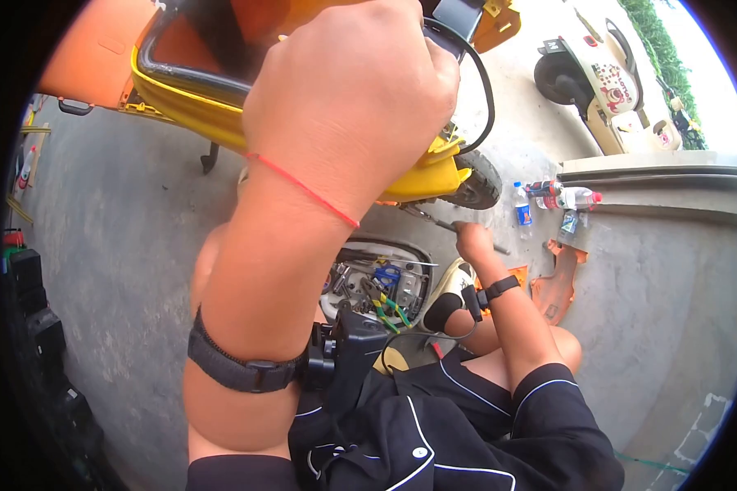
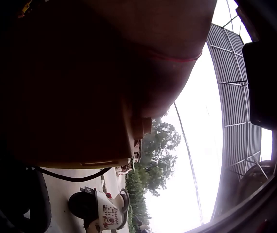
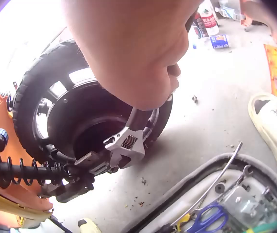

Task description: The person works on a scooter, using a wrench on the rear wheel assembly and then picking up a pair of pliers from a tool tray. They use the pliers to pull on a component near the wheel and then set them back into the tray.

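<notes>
My right hand [image 1: 473, 240] grips the handle of an adjustable wrench [image 3: 128, 141], its fingers curled round it. The wrench head sits at the metal bracket beside the wheel hub, near the lower end of a black coil-spring shock absorber [image 3: 27, 172]. Behind it stands the scooter's black-tyred wheel [image 3: 29, 92]. Large in the head view, my left hand [image 1: 352, 90] is raised in front of the yellow and orange scooter body [image 1: 188, 106], with a red string round the wrist. Its back faces the camera, and its fingertips are hidden. The left wrist view is mostly dark.
A tray of tools [image 3: 172, 200] lies on the ground between my feet, with blue-handled scissors [image 3: 208, 221] and pliers inside. Plastic bottles [image 1: 522, 204] and a broken orange panel [image 1: 558, 286] lie to the right. A cream scooter [image 1: 618, 94] is parked beyond.
</notes>
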### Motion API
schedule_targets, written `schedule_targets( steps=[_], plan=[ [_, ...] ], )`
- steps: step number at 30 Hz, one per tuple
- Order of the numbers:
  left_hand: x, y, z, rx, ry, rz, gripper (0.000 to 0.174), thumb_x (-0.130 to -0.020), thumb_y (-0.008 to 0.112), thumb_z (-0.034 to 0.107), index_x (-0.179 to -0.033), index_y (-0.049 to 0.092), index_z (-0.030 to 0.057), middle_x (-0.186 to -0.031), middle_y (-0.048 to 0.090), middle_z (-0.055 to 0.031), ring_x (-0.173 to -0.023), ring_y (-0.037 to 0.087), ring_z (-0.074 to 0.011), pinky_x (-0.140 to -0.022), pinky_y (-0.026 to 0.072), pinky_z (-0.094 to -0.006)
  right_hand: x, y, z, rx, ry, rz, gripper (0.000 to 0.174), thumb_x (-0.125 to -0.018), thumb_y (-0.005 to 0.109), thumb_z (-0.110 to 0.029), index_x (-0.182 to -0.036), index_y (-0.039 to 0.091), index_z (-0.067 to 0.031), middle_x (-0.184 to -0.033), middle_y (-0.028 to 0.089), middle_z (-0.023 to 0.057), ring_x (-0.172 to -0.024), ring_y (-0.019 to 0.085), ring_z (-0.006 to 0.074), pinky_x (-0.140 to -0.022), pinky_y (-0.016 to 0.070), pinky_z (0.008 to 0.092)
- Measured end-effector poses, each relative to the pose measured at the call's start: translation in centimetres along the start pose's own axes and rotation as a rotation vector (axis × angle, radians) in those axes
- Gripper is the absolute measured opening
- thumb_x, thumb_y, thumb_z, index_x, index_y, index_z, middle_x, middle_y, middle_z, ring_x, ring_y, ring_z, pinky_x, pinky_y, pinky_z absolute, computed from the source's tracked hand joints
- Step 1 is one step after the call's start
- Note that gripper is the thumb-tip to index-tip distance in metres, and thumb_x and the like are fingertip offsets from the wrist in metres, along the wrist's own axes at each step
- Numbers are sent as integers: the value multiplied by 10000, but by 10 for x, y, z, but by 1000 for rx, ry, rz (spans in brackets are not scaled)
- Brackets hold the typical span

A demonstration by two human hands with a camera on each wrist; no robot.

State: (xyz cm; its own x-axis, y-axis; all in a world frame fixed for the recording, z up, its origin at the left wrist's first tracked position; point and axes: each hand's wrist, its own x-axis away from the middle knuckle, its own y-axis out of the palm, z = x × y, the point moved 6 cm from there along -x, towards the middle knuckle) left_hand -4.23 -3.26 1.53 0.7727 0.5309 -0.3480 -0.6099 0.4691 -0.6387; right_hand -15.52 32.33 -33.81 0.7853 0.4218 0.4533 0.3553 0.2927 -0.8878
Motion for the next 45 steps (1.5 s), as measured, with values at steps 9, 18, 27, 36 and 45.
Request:
schedule_targets(
  steps=[9,18,27,36,45],
  plan=[
    [-3,0,-3,14,-4,11,272,-859,611,258,-966,717,32,-864,727,-157,-820,707,-343,-755,556,-396,18,-14,-2,-251,-124,93,286,-861,700,-204,-1132,712,-114,-916,701,206,-895,672,402,-795,527,487],
    [-2,-1,-2,-4,6,19,286,-869,603,267,-983,719,32,-863,726,-161,-828,709,-343,-767,555,-401,49,-40,-39,-181,3,241,159,-803,624,-125,-931,717,-110,-785,681,191,-836,671,385,-732,536,506],
    [-1,-2,-3,8,-25,2,298,-868,606,280,-1000,720,38,-870,725,-163,-840,709,-344,-777,556,-394,31,-39,-36,-120,-6,255,159,-802,645,-122,-940,720,-94,-839,696,184,-888,672,380,-760,534,500],
    [-5,2,-12,-67,-9,-15,298,-860,598,281,-1001,723,50,-876,732,-153,-837,704,-354,-780,555,-420,30,-43,-53,-4,-61,-190,299,-939,621,-272,-1045,632,7,-932,700,258,-935,677,422,-805,536,516],
    [-5,2,-14,-88,23,17,293,-855,591,277,-986,725,52,-862,726,-170,-837,698,-370,-785,551,-431,51,-63,-53,-1115,158,-861,272,-952,646,-245,-1039,588,6,-892,656,116,-710,641,187,-605,512,333]
  ],
)
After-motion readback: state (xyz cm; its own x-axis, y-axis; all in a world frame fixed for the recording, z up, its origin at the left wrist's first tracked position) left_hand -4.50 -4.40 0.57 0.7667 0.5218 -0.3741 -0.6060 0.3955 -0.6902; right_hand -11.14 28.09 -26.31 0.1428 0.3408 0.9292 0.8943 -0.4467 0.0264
